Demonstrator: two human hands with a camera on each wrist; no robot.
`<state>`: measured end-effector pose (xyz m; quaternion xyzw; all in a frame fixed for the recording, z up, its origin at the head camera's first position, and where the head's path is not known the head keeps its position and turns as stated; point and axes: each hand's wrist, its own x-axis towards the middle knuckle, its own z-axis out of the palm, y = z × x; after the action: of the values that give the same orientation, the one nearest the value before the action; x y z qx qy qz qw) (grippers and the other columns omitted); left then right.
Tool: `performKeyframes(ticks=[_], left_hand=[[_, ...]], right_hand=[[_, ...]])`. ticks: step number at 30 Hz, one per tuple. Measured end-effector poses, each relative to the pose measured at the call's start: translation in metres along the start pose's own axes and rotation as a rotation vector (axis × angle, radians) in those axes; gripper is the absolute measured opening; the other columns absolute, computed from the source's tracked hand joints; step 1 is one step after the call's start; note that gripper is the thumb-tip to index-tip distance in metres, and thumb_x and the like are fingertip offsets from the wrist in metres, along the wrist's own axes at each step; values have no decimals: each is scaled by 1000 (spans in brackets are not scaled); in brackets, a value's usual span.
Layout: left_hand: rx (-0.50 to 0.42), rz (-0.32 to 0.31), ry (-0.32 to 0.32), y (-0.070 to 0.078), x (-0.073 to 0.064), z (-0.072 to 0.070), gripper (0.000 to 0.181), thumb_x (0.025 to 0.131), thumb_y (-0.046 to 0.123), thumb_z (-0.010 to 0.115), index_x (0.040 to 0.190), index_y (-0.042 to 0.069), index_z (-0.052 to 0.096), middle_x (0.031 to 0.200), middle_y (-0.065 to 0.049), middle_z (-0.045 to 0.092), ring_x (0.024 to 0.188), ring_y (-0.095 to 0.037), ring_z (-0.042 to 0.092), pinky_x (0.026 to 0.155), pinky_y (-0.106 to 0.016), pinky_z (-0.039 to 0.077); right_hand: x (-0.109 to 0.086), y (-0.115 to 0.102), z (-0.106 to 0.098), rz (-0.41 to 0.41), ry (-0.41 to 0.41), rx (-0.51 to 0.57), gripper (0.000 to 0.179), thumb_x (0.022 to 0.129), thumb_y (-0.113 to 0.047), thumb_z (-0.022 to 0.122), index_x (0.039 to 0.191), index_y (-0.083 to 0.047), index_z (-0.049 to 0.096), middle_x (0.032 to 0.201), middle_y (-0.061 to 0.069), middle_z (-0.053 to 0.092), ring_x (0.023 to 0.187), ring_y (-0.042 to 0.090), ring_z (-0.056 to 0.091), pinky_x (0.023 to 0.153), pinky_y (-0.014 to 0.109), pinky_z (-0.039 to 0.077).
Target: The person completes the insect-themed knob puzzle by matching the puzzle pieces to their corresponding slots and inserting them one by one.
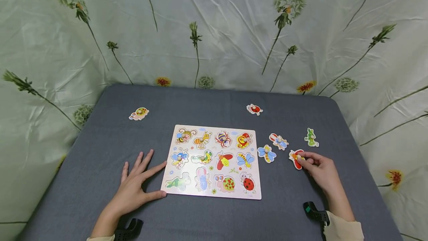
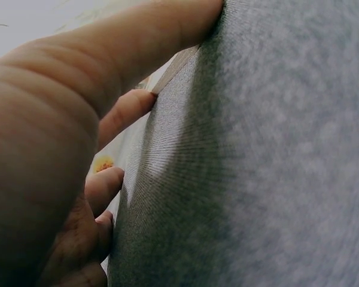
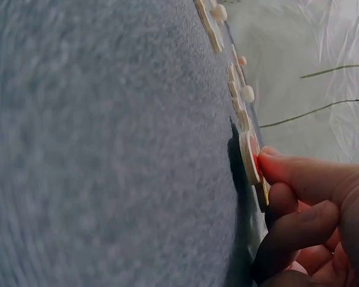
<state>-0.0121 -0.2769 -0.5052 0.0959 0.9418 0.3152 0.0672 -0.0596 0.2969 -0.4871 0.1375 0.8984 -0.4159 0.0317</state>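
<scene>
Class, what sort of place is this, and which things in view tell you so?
Probably an indoor tabletop filming spot: a dark grey table, a creased floral sheet behind it like a backdrop, and a wooden-looking insect puzzle board on top.

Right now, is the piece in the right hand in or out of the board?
Out: the right hand pinches the red piece beyond the right edge of the board.
</scene>
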Motion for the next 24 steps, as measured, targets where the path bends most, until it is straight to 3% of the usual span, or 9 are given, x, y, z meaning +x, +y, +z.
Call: performKeyframes(ticks=[14, 24], left_hand=[[0, 4, 0, 1, 1, -2, 92, 75, 64, 90, 157, 36, 58, 181, -13, 19, 168, -49, 4, 124, -79, -14], [-2, 6, 3, 1, -1, -2, 92, 75, 63, 91, 157, 36, 57, 181, -12, 18, 168, -47, 4, 124, -77, -16]], right_hand=[[-4, -20, 6, 17, 4, -8, 44, 99, -32, 80, 127, 1, 75, 81, -7, 58, 66, 7, 48, 59, 29, 39], [-13, -42, 20, -1, -60, 57, 42, 98, -29, 80, 128, 0, 75, 78, -4, 55, 60, 9, 45, 56, 31, 38]])
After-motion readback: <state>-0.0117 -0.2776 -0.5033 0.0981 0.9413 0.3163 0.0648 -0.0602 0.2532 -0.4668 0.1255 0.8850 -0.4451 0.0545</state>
